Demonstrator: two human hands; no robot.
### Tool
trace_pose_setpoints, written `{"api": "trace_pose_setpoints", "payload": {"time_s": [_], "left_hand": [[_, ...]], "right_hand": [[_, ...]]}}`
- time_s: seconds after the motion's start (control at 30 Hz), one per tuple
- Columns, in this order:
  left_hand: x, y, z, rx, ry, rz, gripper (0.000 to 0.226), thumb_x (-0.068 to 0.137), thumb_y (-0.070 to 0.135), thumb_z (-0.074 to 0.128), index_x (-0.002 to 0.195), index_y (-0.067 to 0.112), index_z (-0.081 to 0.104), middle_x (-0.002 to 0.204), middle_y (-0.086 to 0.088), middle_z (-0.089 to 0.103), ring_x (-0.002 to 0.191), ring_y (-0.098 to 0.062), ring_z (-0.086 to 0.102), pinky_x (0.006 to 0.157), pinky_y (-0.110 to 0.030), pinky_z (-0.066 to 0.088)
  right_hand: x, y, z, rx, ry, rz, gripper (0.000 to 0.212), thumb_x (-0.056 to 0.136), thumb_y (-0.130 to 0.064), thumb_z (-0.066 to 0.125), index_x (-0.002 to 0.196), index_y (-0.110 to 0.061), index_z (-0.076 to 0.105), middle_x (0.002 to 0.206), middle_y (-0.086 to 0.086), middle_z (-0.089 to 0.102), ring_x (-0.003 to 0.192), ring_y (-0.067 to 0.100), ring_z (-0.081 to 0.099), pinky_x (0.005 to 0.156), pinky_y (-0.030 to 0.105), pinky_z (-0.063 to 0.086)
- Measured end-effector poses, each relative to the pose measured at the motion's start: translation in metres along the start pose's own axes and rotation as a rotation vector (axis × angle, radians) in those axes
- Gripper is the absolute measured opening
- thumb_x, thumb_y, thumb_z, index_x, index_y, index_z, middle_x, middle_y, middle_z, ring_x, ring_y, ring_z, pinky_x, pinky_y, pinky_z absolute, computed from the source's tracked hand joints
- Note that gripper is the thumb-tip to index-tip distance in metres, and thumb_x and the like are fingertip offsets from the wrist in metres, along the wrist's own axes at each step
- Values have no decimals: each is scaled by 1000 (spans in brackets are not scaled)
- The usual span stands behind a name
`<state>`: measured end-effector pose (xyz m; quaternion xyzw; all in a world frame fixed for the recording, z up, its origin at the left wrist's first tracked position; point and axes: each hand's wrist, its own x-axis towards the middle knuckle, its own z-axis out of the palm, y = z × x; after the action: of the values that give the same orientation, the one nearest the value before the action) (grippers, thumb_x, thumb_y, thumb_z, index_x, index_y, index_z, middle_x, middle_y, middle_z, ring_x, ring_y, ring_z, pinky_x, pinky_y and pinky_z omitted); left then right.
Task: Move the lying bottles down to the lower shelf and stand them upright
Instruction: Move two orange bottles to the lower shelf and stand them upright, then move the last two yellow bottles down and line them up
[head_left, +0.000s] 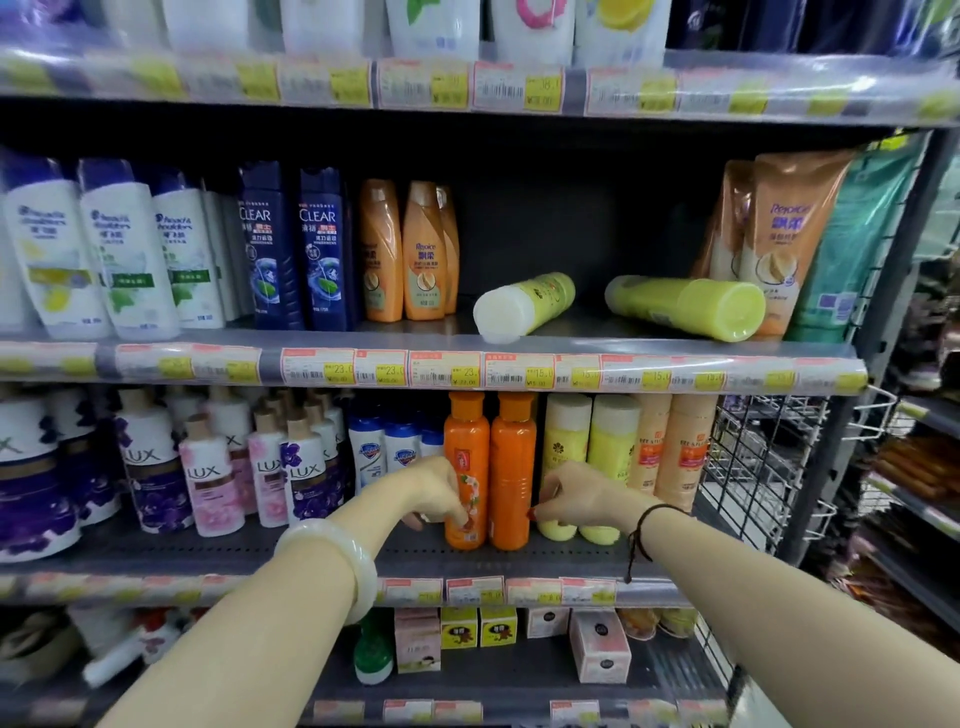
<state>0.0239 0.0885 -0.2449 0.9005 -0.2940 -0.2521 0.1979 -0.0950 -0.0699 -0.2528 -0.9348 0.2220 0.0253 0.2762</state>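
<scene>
Fingers of the left hand (436, 491) curl against the smooth left orange bottle (466, 470), upright on the perforated metal lower shelf (311, 551). The right hand (582, 499) pinches narrowly beside the ribbed right orange bottle (513, 470). Above, two glossy lime cylindrical bottles (524, 306) (685, 306) lie sideways on the upper shelf (415, 332).

We see open shelf room (587, 312) between two lying green bottles (524, 306) (685, 306), the lower shelf (415, 556) packed, orange bottles (491, 467) blocking its middle, bare front strip
</scene>
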Motion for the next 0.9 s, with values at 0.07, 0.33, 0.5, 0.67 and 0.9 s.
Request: {"api": "trace_pose_setpoints", "payload": {"time_s": [0.07, 0.33, 0.5, 0.67, 0.9], "left_hand": [[-14, 11, -10, 42, -97, -8, 41, 81, 19, 72, 117, 7, 59, 118, -12, 63, 107, -22, 62, 87, -37, 56], [-65, 64, -64, 113, -231, 109, 38, 83, 19, 70, 119, 8, 61, 112, -7, 69, 99, -20, 68, 71, -30, 56], [-82, 103, -101, 74, -263, 167, 38, 85, 19, 68, 121, 14, 58, 112, -6, 67, 97, -19, 67, 71, -29, 57], [-90, 143, -138, 90, -94, 259, 36, 83, 14, 68, 117, 4, 64, 117, -15, 69, 103, -27, 68, 87, -35, 54], [-83, 176, -176, 68, -10, 312, 31, 80, 15, 73, 109, 8, 65, 99, -8, 67, 100, -21, 67, 84, -35, 56]], "right_hand": [[-11, -6, -17, -35, -41, 5, 37, 81, -26, 68, 106, 1, 65, 101, 14, 69, 81, 22, 64, 72, 33, 54], [-55, -49, -89, -148, -165, 16, 33, 79, -29, 69, 108, -14, 65, 78, -10, 63, 79, 9, 66, 59, 19, 48], [-72, -71, -133, -172, -108, 4, 33, 77, -30, 70, 107, -16, 65, 87, -3, 69, 77, 8, 67, 70, 27, 54], [-83, -82, -179, -196, -28, -24, 24, 76, -30, 70, 95, -16, 68, 78, -6, 69, 71, 6, 69, 58, 21, 52], [-87, -80, -226, -179, 107, -10, 23, 76, -28, 70, 95, -15, 69, 74, 0, 66, 63, 8, 59, 51, 20, 46]]}}
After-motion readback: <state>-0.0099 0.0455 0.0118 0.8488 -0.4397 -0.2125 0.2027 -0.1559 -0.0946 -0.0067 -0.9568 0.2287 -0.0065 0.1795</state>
